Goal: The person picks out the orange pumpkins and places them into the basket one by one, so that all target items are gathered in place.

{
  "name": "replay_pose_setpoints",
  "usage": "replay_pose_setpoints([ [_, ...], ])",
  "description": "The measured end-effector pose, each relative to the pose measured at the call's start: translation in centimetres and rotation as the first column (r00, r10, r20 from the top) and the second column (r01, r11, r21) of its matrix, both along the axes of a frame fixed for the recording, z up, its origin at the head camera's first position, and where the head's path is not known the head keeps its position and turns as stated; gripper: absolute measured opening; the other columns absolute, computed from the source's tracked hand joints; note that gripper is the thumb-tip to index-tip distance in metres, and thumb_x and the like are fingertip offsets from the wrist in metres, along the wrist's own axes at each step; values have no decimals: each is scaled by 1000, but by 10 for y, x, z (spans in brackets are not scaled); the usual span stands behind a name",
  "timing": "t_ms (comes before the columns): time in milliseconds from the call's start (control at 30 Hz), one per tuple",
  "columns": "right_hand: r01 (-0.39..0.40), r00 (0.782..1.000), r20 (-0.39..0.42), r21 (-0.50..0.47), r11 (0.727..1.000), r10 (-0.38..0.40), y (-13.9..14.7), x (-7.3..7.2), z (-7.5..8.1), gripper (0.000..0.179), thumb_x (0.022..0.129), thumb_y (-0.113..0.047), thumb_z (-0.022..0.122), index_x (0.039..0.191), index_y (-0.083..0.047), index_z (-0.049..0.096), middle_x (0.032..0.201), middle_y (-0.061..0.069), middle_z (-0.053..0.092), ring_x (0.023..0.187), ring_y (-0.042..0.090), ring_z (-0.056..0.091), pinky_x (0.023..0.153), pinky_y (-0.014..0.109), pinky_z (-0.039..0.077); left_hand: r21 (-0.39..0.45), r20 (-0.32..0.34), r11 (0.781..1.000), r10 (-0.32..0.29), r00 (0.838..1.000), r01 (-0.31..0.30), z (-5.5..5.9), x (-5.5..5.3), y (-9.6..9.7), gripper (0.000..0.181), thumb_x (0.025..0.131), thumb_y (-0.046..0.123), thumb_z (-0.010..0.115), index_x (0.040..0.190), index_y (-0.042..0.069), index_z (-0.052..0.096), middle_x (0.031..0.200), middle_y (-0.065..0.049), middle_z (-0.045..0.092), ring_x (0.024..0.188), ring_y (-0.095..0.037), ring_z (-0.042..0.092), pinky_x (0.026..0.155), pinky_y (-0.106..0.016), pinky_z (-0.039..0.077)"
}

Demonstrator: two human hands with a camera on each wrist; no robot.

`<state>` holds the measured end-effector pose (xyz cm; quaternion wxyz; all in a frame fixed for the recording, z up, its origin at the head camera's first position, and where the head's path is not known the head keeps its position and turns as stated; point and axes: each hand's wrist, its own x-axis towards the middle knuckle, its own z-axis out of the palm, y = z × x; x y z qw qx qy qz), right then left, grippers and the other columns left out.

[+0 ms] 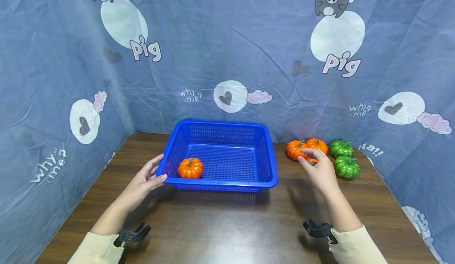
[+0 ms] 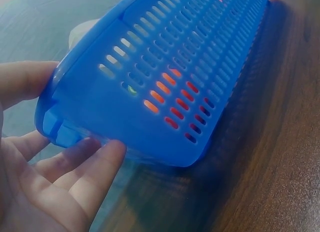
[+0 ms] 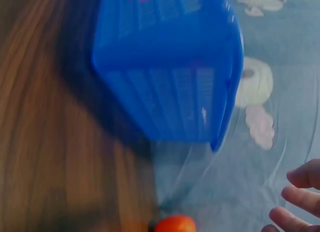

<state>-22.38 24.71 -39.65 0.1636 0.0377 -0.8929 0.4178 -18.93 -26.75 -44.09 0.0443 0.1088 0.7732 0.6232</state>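
A blue plastic basket (image 1: 227,184) stands mid-table, with one small orange pumpkin (image 1: 190,168) in its near left corner. My left hand (image 1: 143,183) grips the basket's left rim; the left wrist view shows thumb and fingers on either side of that rim. Over at the right, my right hand (image 1: 321,171) hovers by a group of orange pumpkins, its fingers bent and spread apart with nothing between them. One orange pumpkin (image 1: 294,150) shows left of the fingertips and another orange pumpkin (image 1: 317,144) behind them. A further orange patch is mostly hidden under the hand.
Two green pumpkins (image 1: 342,148) sit right of the orange ones, one behind the other. A blue printed cloth (image 1: 227,50) hangs behind the wooden table (image 1: 220,224) and along its sides. Each wrist wears a black camera mount (image 1: 133,235).
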Motion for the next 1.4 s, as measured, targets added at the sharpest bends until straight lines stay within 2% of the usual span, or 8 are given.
replay_pose_setpoints([
  [167,45,999,-4,11,999,-45,17,-2,-8,31,96,-16,67,120,4,66,124,23,62,115,36,59,90,38,54,19,-15,1000,-17,1000,17,0,1,0,69,104,14,54,159,5,14,152,-35,31,129,-39,52,92,-25,53],
  [267,66,998,-2,20,998,-66,26,-4,-13,31,96,-14,67,121,5,65,123,25,61,114,38,59,90,40,54,21,-18,1000,-18,1000,19,1,1,0,69,104,14,54,159,5,14,152,-35,31,129,-40,51,92,-24,53],
  [333,81,997,-2,25,996,-81,32,-5,-17,32,96,-13,67,121,6,64,122,26,59,113,40,59,91,47,53,16,-10,1000,-11,1000,12,1,1,0,70,103,15,55,159,5,14,153,-35,31,131,-45,48,93,-26,53],
  [467,117,993,-4,50,992,-117,44,-10,-25,33,95,-13,68,122,5,63,122,27,57,112,42,58,89,44,52,13,2,1000,-6,1000,6,0,-1,1,71,103,17,56,159,6,14,154,-34,30,133,-53,41,94,-28,52],
  [767,223,974,37,59,973,-225,58,-15,-36,41,93,-16,70,126,7,61,123,31,54,112,44,54,96,53,45,18,-2,1000,-13,1000,13,1,-2,0,71,103,16,56,159,6,14,153,-34,30,132,-52,42,93,-24,52],
  [1133,229,966,91,125,965,-241,65,-25,-43,54,91,-23,73,131,9,55,125,34,52,119,46,46,98,57,36,28,-6,999,-15,1000,15,3,0,0,70,103,15,55,159,5,14,153,-35,30,131,-46,46,92,-23,52],
  [1400,205,959,163,169,964,-232,67,-33,-50,61,90,-26,72,135,8,50,132,38,48,125,52,40,104,60,32,3,14,1000,-2,1000,2,-1,-2,-1,71,103,17,56,159,8,15,155,-33,29,134,-52,41,96,-32,51],
])
